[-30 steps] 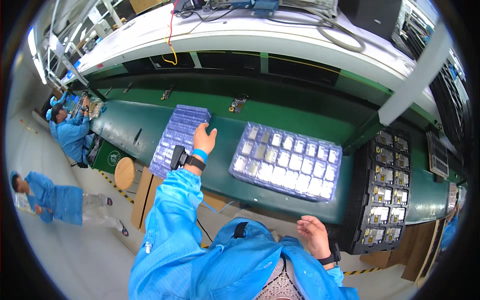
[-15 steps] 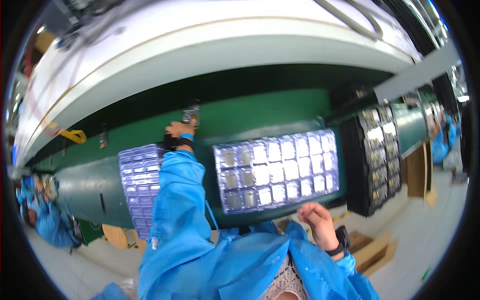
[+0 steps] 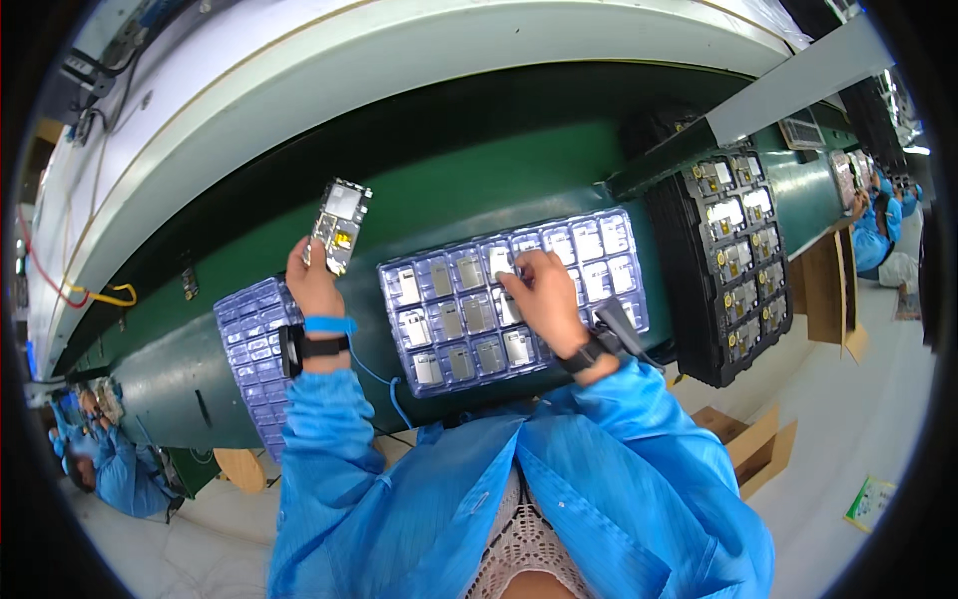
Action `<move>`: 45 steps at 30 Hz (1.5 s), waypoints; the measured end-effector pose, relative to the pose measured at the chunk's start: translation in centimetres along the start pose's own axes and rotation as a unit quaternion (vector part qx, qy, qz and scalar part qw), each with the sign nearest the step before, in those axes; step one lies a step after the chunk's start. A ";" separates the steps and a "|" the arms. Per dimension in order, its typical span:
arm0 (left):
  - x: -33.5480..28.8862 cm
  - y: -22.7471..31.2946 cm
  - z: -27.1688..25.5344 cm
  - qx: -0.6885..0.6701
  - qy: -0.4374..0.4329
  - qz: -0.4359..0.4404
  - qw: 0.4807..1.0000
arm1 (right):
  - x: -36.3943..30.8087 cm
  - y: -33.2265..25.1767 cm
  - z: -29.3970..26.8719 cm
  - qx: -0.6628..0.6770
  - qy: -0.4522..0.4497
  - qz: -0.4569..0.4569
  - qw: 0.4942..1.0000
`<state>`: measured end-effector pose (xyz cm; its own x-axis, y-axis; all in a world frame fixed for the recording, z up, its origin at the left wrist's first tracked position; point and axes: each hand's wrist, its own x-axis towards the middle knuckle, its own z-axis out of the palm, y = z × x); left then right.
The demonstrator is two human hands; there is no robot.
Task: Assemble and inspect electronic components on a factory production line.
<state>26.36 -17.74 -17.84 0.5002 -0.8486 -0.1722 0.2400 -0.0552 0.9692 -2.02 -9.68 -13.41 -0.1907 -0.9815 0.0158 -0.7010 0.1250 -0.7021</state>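
My left hand (image 3: 315,284) grips the lower end of a circuit board (image 3: 340,222), a slim board with a silver plate and a yellow patch, over the green bench. My right hand (image 3: 546,302) reaches over a clear plastic blister tray (image 3: 431,390) with flat silver metal plates in its pockets. Thumb and fingers are pinched together at a pocket in the tray's middle; whether a plate is between them is hidden. A second blister tray (image 3: 251,344) lies left of the first, beside my left wrist.
Black stacked trays (image 3: 705,270) holding circuit boards stand on the right. Another board (image 3: 190,283) lies on the green bench (image 3: 479,210) at the left. A white shelf (image 3: 399,50) overhangs the far side. Cardboard boxes (image 3: 758,449) sit at the lower right. Co-workers sit at both ends.
My left hand has taken hold of the circuit board and drawn it nearer and leftward. My right hand has moved from the tray's near edge onto its middle. The view has shifted.
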 end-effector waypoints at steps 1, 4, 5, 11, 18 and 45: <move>-2.0 1.6 -0.6 -0.049 -0.015 -0.032 0.998 | 0.5 -0.5 1.2 -0.070 0.035 -0.050 0.996; -7.4 5.3 -1.6 -0.196 -0.126 -0.149 0.961 | 0.9 -1.1 3.1 -0.188 0.007 -0.058 0.980; -8.8 6.0 -2.1 -0.201 -0.152 -0.165 0.953 | 0.9 -1.0 3.6 -0.183 0.008 -0.066 0.981; -15.0 9.5 -1.1 -0.134 -0.243 -0.155 0.948 | 1.2 0.2 4.2 -0.130 0.036 -0.069 0.988; -18.2 10.8 -0.5 -0.098 -0.257 -0.100 0.956 | 1.2 0.3 4.6 -0.152 0.020 -0.043 0.987; -22.3 13.4 -0.1 -0.026 -0.338 -0.161 0.927 | -7.4 -10.1 -10.4 0.428 -0.246 0.049 0.868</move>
<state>18.53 0.52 -1.05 -0.2360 -0.9290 -0.2852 0.3348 -0.3532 0.8736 -0.62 -2.18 0.99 0.2444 -0.9414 -0.2325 0.1095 0.2650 -0.9580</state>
